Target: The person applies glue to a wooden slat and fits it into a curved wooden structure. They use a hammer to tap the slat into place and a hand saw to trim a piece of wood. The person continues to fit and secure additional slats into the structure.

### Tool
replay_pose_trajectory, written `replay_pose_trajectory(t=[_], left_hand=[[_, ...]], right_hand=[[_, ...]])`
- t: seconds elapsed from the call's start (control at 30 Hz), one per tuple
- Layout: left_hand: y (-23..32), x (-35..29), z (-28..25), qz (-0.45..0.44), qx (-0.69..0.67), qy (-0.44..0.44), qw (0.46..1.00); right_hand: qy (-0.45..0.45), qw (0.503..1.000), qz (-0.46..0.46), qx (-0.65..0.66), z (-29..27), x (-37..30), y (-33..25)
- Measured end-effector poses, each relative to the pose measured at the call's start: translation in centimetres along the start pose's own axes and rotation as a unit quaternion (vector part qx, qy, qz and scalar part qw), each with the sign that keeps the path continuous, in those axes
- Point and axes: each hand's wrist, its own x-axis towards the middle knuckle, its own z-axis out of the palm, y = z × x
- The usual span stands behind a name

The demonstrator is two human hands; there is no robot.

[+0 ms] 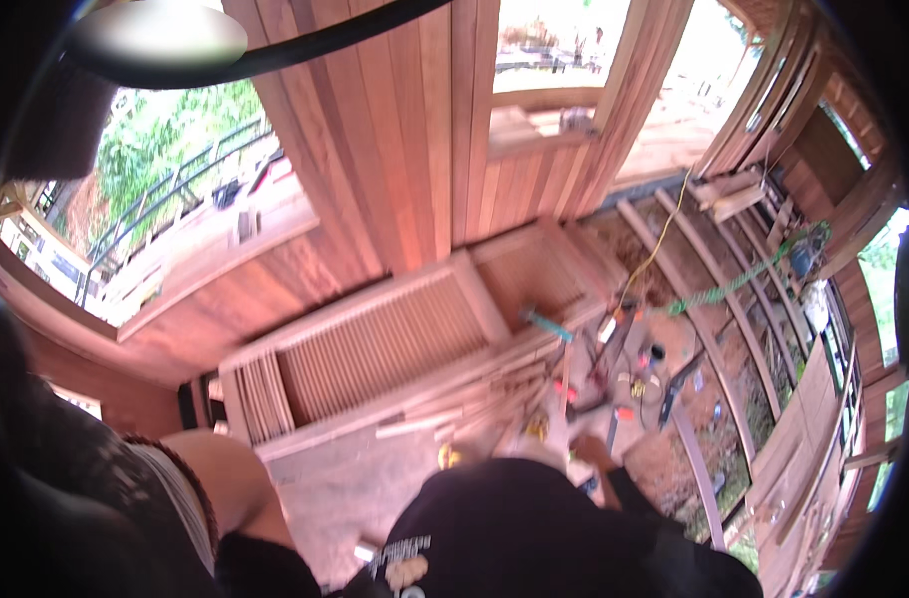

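Neither of my own hands can be made out. A person in a black shirt [544,528] with a pale print fills the lower middle, seen from above. That person's bare hand [596,453] reaches down beside scattered tools; what its fingers do is too blurred to tell. At lower left is a bare limb [237,478] next to patterned dark cloth [126,473]; whose it is cannot be told. Past the black shirt, a wooden louvred panel [385,339] lies along the wall, with loose thin wood strips [464,399] beside it.
Bare floor joists [723,284] span soil at the right. A yellow cord [661,239], a green rope [743,282] and a dark cable tool [666,399] lie among them. Plank walls [394,130] with window openings stand ahead; boards [798,439] lean at far right.
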Motion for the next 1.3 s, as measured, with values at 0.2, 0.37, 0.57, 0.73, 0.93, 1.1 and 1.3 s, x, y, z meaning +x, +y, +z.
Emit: replay_pose_trajectory(t=[0.2, 0.37, 0.57, 0.73, 0.93, 1.1, 1.3], left_hand=[[-1.5, -2.7, 2.9, -0.023, -0.034, 0.030, 0.999], [-1.2, -1.3, 4.7, -0.011, -0.061, 0.035, 0.997], [-0.8, -5.0, 10.0, -0.198, -0.077, 0.058, 0.975], [7.1, -25.4, 24.1, -0.641, -0.342, -0.069, 0.684], [23.4, -45.3, 26.1, -0.522, -0.353, -0.587, 0.508], [23.9, -53.2, 24.8, -0.585, -0.213, -0.694, 0.362], [18.1, -49.8, 29.1, -0.822, -0.223, -0.450, 0.269]], right_hand=[[0.049, 0.752, 0.529, 0.390, -2.8, -4.3, -8.0], [0.064, 0.685, 0.640, 0.341, -2.3, -9.1, -11.6], [0.034, 0.678, 0.620, 0.394, -2.2, -7.5, -10.3], [0.130, 0.651, 0.569, 0.485, -3.2, -3.6, -11.9], [0.140, 0.719, 0.560, 0.387, -5.1, -3.5, -13.1], [0.125, 0.742, 0.555, 0.354, -2.1, -10.6, -9.1], [-0.085, 0.972, 0.193, -0.105, -1.7, -14.4, -3.1]])
